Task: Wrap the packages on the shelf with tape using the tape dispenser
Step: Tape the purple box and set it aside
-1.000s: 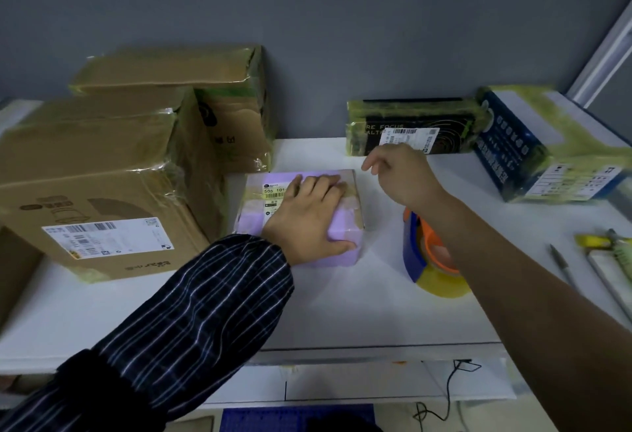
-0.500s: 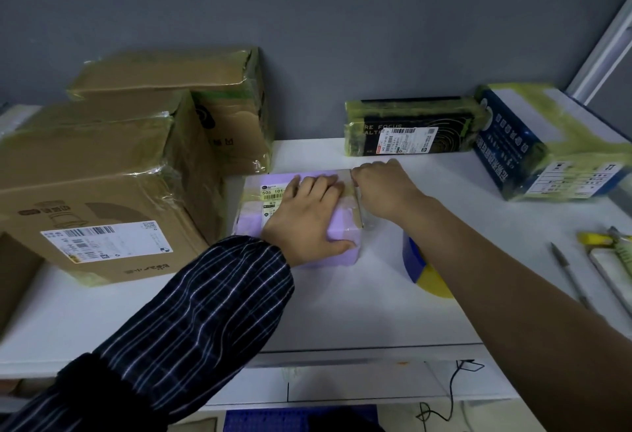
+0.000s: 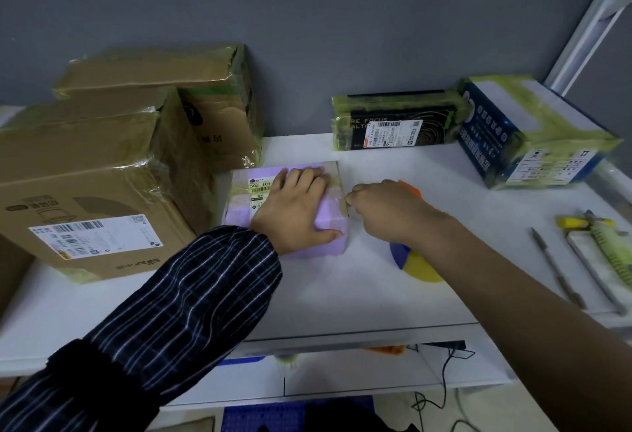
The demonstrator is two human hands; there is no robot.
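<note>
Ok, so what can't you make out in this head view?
Head view only:
Tape dispenser: mostly hidden under the right forearm.
Right hand: fingers curled beside the purple package; any tape pinched is too small to tell.
Package label: partly covered by the left hand.

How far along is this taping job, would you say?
Done: the cardboard boxes, black box and blue box already show yellowish tape. In hand: the left hand presses the purple package, partly taped, while the right hand curls at its right edge. Left: finishing it; the tape dispenser lies under the right arm.
</note>
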